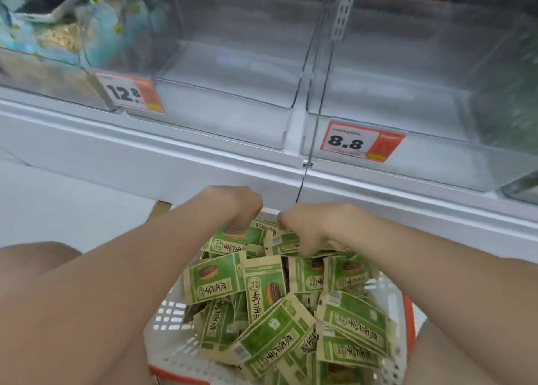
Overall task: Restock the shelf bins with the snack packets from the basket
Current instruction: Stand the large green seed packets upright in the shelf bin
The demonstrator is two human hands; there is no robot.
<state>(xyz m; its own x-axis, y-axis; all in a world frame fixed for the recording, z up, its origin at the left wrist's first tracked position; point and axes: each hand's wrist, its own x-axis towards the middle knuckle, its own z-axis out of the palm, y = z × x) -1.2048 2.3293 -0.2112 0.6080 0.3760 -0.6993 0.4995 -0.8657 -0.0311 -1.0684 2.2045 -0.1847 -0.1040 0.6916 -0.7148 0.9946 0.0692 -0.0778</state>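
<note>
A white mesh basket point(167, 323) with an orange rim sits low in front of me, heaped with several green and tan snack packets point(270, 329). Both my hands reach into its far end. My left hand point(237, 205) curls down onto a packet point(237, 234) at the top of the heap. My right hand point(305, 224) has its fingers curled round packets point(283, 246) beside it. Above stand two clear shelf bins, one point(233, 99) with a 12.8 price tag and one point(407, 93) with an 8.8 tag; both hold nothing.
A bin at the upper left point(52, 73) holds pale blue and gold packets with a phone-like object on top. Green packets fill a bin at the far right point(512, 93). A white shelf ledge point(203, 157) runs between bins and basket. My knees flank the basket.
</note>
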